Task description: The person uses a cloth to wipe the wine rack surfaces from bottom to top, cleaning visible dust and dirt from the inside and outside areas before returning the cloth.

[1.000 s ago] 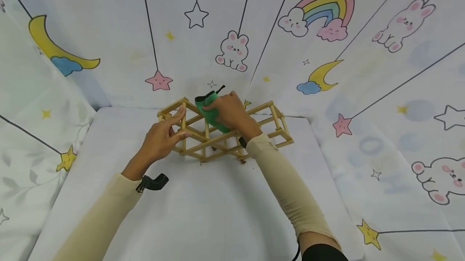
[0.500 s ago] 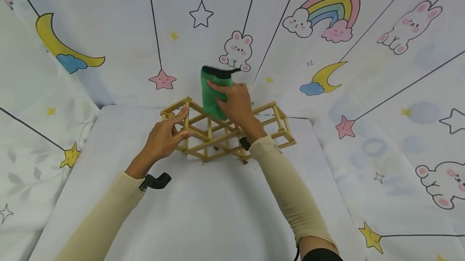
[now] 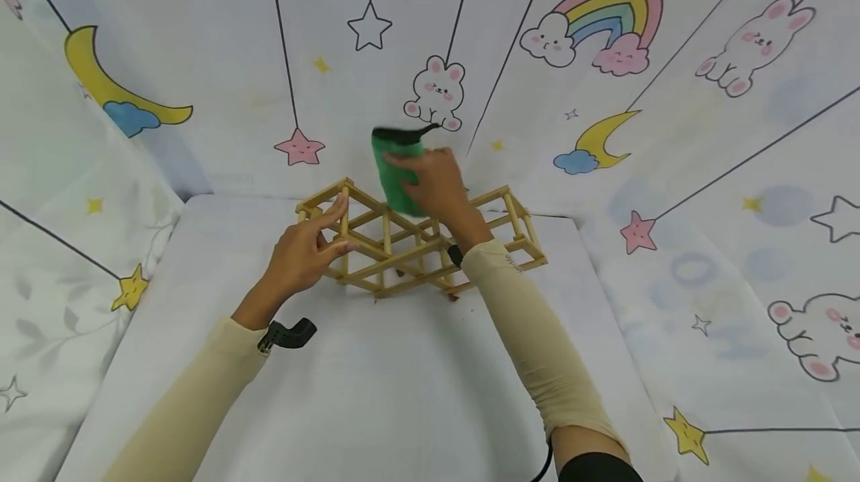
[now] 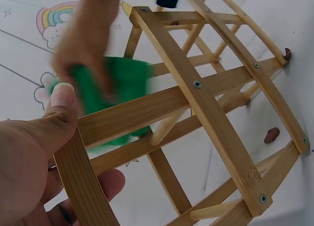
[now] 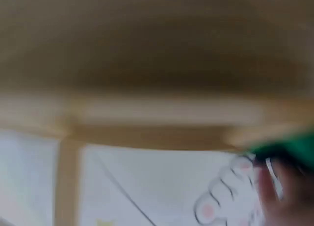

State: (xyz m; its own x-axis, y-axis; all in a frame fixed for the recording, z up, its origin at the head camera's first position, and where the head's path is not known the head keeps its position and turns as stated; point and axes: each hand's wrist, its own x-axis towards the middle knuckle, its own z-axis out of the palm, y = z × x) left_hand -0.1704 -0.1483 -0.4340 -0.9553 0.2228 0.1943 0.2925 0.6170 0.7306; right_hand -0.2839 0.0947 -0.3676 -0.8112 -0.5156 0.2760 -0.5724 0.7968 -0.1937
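Note:
A wooden lattice rack (image 3: 416, 247) of slats and dowels stands on the white table. My left hand (image 3: 304, 254) grips its left end; in the left wrist view the thumb (image 4: 61, 101) lies along one side of a slat and fingertips show on the other. My right hand (image 3: 440, 183) holds a green cloth (image 3: 396, 176) with a black top edge and a black cord, its index finger extended across the front. The cloth overlaps the rack's rear top bars in the head view. In the left wrist view the right hand is blurred behind the bars.
Small brown bits (image 4: 271, 135) lie on the white table (image 3: 376, 392) under and beside the rack. Behind stands a white backdrop (image 3: 228, 57) printed with stars, moons and bunnies. A black wrist camera (image 3: 289, 333) juts from the left sleeve.
My right hand has lifted the green cloth from low against the rack's bars to above them, then shifted it slightly. My left hand stays on the rack's left end.

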